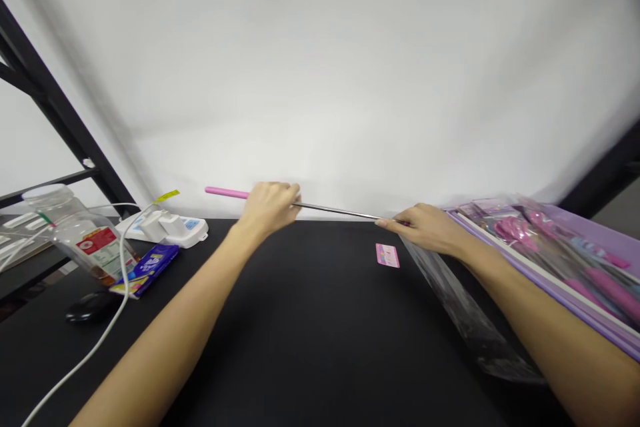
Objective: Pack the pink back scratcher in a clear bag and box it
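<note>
**One pink-handled rod held between two hands over a black table**

A single thin metal rod with a pink handle (226, 192) is held level above the far edge of the black table (310, 320). The left hand (270, 205) is closed around the rod where the pink handle meets the metal shaft, so that the handle juts out to the left of the fist. The right hand (425, 227) is pinched on the opposite end of the shaft, its fingertips gathered around the tip. Both hands are thus grasping the same one rod, which spans the gap between them.

One small pink card (387, 255) is seen lying flat on the table, just beside the right hand. One clear plastic bag (465, 307) lies under the right forearm. One lilac tray (590, 240) stands at the right edge, filled with pink items in clear wrappers; their number cannot be told.

At the left, one white power strip (167, 227) is placed against the wall, with one white cable (95, 347) running from that side across the table. One blue packet (150, 268), one clear plastic jar with a red label (85, 237) and one black mouse (93, 307) are grouped near one another there.
</note>
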`<state>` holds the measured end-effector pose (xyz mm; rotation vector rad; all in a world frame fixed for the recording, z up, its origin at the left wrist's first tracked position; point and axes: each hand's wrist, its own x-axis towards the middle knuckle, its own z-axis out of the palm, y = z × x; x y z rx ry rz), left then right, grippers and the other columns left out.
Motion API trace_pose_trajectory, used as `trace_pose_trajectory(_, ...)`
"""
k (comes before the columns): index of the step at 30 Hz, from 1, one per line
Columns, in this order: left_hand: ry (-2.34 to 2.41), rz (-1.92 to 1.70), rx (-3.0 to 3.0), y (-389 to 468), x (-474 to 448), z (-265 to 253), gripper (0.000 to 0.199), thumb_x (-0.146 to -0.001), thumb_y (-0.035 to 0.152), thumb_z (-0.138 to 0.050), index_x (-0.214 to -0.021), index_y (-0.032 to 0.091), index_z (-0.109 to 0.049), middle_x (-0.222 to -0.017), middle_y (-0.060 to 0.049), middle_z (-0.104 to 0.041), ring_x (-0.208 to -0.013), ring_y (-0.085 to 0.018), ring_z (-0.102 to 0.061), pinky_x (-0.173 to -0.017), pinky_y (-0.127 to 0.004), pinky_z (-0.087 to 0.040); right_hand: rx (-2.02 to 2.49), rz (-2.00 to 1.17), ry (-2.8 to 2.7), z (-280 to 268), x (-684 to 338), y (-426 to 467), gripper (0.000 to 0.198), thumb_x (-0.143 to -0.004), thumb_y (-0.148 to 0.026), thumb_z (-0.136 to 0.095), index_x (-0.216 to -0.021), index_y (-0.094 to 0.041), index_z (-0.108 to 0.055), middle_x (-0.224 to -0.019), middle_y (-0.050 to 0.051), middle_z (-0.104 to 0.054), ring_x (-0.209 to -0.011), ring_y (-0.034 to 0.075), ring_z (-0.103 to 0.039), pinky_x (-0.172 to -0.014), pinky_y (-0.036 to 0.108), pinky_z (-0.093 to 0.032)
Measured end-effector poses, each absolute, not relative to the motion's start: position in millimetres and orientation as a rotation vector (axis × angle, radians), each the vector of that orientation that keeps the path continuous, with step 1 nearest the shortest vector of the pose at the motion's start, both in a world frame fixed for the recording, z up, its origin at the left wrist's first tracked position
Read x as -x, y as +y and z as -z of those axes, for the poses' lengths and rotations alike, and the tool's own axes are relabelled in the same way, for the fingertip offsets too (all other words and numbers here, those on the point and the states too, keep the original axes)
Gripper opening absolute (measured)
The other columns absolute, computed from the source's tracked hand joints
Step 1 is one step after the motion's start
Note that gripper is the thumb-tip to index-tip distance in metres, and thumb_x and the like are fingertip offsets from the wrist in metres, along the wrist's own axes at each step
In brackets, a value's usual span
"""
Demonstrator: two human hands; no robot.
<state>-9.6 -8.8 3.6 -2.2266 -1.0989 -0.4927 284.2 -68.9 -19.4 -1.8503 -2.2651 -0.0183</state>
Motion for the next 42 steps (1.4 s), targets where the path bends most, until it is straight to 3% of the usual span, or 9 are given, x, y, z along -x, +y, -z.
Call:
trace_pose_trajectory(4, -1.099, 0.566, 2.133, -4.4, 18.6, -7.9, 0.02, -0.087, 0.028, -0.048, -0.076, 0.018, -0.061, -0.072, -0.005, -0.064, -0.07, -0.021, -0.063, -0.054, -0.031, -0.025, 1.844, 0.053, -2.256, 19.0, -288.9, -66.0, 0.068, -0.089, -0.072, -0.028, -0.047, -0.019, -0.039, -0.045, -0.002, -0.032, -0.046, 0.011, -0.029, -0.053, 0.029, -0.019)
trace_pose_trajectory(11, -0.797, 0.553, 2.267, -21.0, -12.8, 16.1, 0.017, -0.089, 0.02, -0.044, -0.084, 0.017, -0.06, -0.078, -0.004, -0.063, -0.069, -0.017, -0.063, -0.051, -0.03, -0.026, 1.798, 0.057, -2.291, 17.9, -279.0, -64.7, 0.068, -0.087, -0.074, -0.028, -0.049, -0.019, -0.04, -0.044, -0.001, -0.036, -0.046, 0.013, -0.035, -0.053, 0.03, -0.019)
trace_pose_trajectory(19, -1.222, 0.711, 1.929, 14.2, 45.2, -9.1, 0.024, -0.088, 0.034, -0.049, -0.081, 0.017, -0.063, -0.078, -0.006, -0.064, -0.07, -0.022, -0.062, -0.054, -0.031, -0.028, 1.936, 0.118, -2.188, 26.5, -328.1, -68.6, 0.067, -0.087, -0.073, -0.03, -0.05, -0.02, -0.046, -0.045, -0.001, -0.036, -0.047, 0.015, -0.037, -0.054, 0.029, -0.019)
trace_pose_trajectory(24, -0.842, 0.666, 2.116, -13.1, 1.7, 6.8, 0.014, -0.084, 0.025, -0.052, -0.077, 0.017, -0.061, -0.072, -0.004, -0.062, -0.07, -0.02, -0.06, -0.061, -0.033, -0.035, 1.813, 0.04, -2.227, 25.4, -303.1, -69.1, 0.066, -0.089, -0.071, -0.031, -0.048, -0.02, -0.04, -0.045, -0.002, -0.033, -0.046, 0.013, -0.031, -0.054, 0.028, -0.018)
trace_pose_trajectory(27, -0.655, 0.685, 2.181, -26.1, -26.8, 15.1, 0.017, -0.088, 0.019, -0.046, -0.081, 0.018, -0.061, -0.071, -0.003, -0.06, -0.066, -0.017, -0.058, -0.054, -0.031, -0.03, 1.747, 0.024, -2.233, 23.8, -290.5, -68.3, 0.067, -0.087, -0.073, -0.031, -0.046, -0.021, -0.035, -0.045, -0.001, -0.032, -0.047, 0.013, -0.029, -0.053, 0.028, -0.017)
trace_pose_trajectory(31, -0.74, 0.597, 2.23, -21.2, -28.2, 12.9, 0.021, -0.088, 0.013, -0.043, -0.076, 0.016, -0.06, -0.067, -0.004, -0.059, -0.062, -0.016, -0.057, -0.049, -0.031, -0.023, 1.728, 0.131, -2.227, 24.9, -296.4, -65.8, 0.065, -0.082, -0.075, -0.04, -0.047, -0.021, -0.031, -0.046, -0.002, -0.031, -0.048, 0.012, -0.027, -0.054, 0.028, -0.017)
trace_pose_trajectory(38, -1.194, 0.557, 2.137, -4.2, 6.5, 6.1, 0.021, -0.088, 0.02, -0.045, -0.08, 0.015, -0.064, -0.076, -0.01, -0.065, -0.073, -0.024, -0.063, -0.057, -0.031, -0.032, 1.892, 0.243, -2.248, 32.8, -325.8, -68.6, 0.057, -0.087, -0.062, -0.043, -0.047, -0.021, -0.039, -0.043, 0.001, -0.043, -0.045, 0.015, -0.038, -0.053, 0.029, -0.021)
trace_pose_trajectory(42, -1.016, 0.469, 2.304, -22.0, -20.4, 18.2, 0.021, -0.089, 0.019, -0.045, -0.087, 0.015, -0.065, -0.077, -0.009, -0.064, -0.072, -0.022, -0.063, -0.056, -0.031, -0.033, 1.804, 0.239, -2.334, 27.7, -285.8, -70.5, 0.054, -0.09, -0.056, -0.04, -0.051, -0.02, -0.048, -0.048, 0.004, -0.051, -0.047, 0.015, -0.043, -0.053, 0.03, -0.022)
